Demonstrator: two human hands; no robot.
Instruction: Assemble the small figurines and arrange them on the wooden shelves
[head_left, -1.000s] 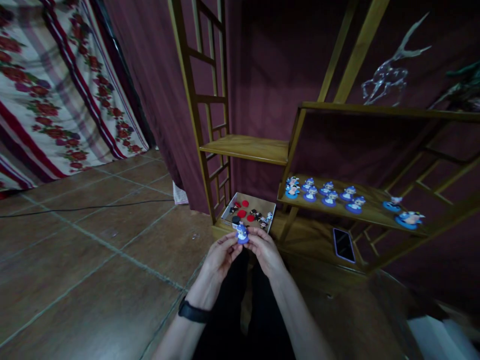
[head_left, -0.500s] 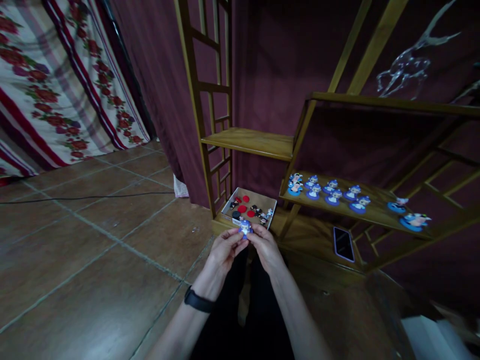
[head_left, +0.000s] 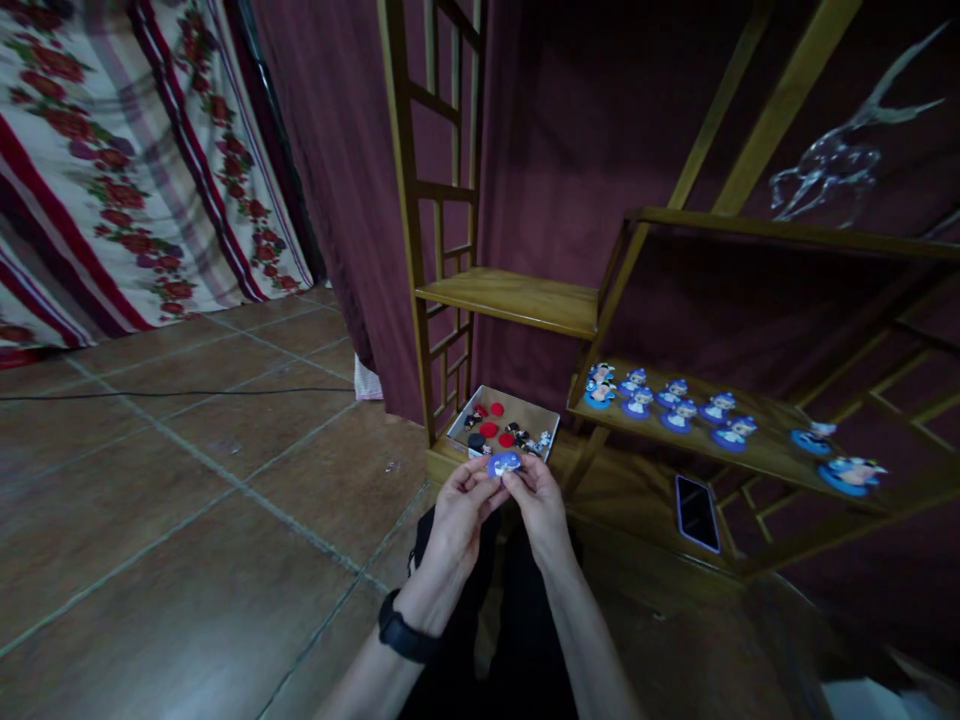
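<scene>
Between the fingertips of both hands is a small purple-and-white figurine (head_left: 504,464), tilted so that its purple side faces up. My left hand (head_left: 466,502) pinches it from the left and my right hand (head_left: 538,496) from the right; the fingers hide part of it. Just beyond them stands a shallow white box (head_left: 553,418) holding red discs, a dark disc and several small figures. To the right, on a wooden shelf (head_left: 772,452), stand several similar purple figurines (head_left: 679,416), with blue-based figures (head_left: 853,474) at both ends.
A phone (head_left: 697,512) lies on the lower board at right. Above the box is a wooden shelf board (head_left: 517,298); a clear deer ornament (head_left: 829,170) stands at upper right. A black cable (head_left: 180,394) crosses the tiled floor (head_left: 180,500) at left.
The figurine has been tipped over in my fingers, from upright to purple side up. Both hands still hold it. The camera view has shifted slightly.
</scene>
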